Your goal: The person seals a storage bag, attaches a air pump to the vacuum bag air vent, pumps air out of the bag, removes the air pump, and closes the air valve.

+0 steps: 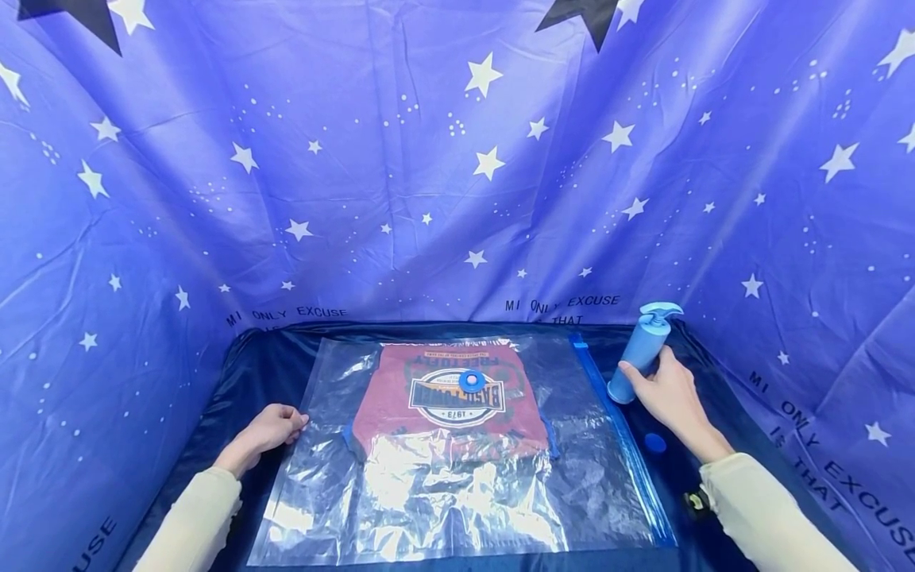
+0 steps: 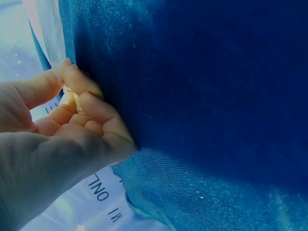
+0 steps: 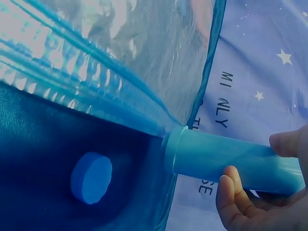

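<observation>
Left grip (image 1: 272, 427), a bare hand, has thumb and fingertips together, apparently pinching the nine o'clock edge of a large, flat, clear plastic bag (image 1: 329, 445). The bag lies on a desk (image 1: 250, 373) covered in dark blue cloth. Inside it, towards twelve o'clock from its middle, is a maroon fabric shirt (image 1: 453, 405) with a printed badge, and above the shirt a round blue plastic valve (image 1: 472, 380) sits in the film. A shiny blue sealing strip (image 1: 620, 437) runs down the three o'clock side. Towards two o'clock, the right grip (image 1: 668, 389) is clamped round a light blue plastic hand pump (image 1: 639, 353), handle up and leaning to one o'clock, foot just beside the strip. A round blue plastic cap (image 1: 654, 443) lies at three o'clock.

A hard tug at nine o'clock could drag or crease the film; a strip not fully pressed together, which I cannot tell, could let air pass; a low sweep of the cream right sleeve (image 1: 765, 500) could knock the cap.

Cloth margins show at nine and three o'clock. At twelve, the starry blue curtain (image 1: 429, 191) closes in behind the bag, so most moving room seems to be above it.
</observation>
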`<state>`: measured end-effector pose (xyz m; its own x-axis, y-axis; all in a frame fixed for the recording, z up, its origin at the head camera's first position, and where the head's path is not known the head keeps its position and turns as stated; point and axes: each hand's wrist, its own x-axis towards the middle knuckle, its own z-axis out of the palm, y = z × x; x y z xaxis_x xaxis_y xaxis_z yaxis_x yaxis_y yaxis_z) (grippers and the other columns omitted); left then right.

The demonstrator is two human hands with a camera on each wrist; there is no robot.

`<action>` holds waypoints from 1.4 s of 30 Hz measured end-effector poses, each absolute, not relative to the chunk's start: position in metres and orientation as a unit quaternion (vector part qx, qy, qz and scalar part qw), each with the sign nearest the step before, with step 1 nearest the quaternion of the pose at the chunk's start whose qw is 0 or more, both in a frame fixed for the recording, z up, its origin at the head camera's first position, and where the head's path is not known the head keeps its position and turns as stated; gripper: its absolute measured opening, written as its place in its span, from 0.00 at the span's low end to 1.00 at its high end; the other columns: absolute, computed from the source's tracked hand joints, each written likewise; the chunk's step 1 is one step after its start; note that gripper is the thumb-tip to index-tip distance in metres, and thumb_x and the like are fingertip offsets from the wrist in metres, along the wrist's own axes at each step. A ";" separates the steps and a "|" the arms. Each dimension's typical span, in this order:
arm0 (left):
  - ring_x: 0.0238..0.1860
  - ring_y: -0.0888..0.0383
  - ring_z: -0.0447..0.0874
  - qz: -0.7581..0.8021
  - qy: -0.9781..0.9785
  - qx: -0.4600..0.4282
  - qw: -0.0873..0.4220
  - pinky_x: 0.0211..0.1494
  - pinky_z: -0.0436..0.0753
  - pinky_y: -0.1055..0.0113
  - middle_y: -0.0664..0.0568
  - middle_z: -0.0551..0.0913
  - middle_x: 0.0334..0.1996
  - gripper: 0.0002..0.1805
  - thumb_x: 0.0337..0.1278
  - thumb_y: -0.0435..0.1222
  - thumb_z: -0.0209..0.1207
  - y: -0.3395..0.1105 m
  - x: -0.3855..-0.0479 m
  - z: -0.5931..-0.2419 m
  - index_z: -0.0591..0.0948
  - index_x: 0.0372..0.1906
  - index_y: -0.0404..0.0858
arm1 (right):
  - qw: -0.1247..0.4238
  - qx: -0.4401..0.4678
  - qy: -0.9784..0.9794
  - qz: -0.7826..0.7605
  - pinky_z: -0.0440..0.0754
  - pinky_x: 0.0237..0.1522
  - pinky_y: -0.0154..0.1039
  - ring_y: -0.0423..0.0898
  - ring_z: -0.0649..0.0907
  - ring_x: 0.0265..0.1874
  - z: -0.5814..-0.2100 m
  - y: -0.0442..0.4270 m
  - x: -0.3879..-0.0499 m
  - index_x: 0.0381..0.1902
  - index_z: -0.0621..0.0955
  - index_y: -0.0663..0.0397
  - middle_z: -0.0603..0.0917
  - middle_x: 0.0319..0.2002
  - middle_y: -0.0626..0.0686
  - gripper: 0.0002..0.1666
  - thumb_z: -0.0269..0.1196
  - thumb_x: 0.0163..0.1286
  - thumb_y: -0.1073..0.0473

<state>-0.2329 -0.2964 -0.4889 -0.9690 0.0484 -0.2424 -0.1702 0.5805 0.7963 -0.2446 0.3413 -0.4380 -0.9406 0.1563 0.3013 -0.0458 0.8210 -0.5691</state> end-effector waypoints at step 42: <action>0.30 0.54 0.72 0.458 0.880 -0.039 0.120 0.40 0.71 0.61 0.52 0.72 0.24 0.20 0.79 0.33 0.54 -0.296 -0.232 -0.488 0.74 0.23 0.36 | 0.126 0.016 -0.934 0.334 0.76 0.26 0.45 0.52 0.79 0.26 -0.432 0.298 -0.257 0.64 0.67 0.75 0.79 0.34 0.61 0.39 0.63 0.79 0.44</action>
<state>-0.2320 -0.2961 -0.4880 -0.9682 0.0422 -0.2466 -0.1778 0.5775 0.7968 -0.2572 0.2985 -0.4315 -0.9677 0.0540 0.2462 -0.1145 0.7760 -0.6203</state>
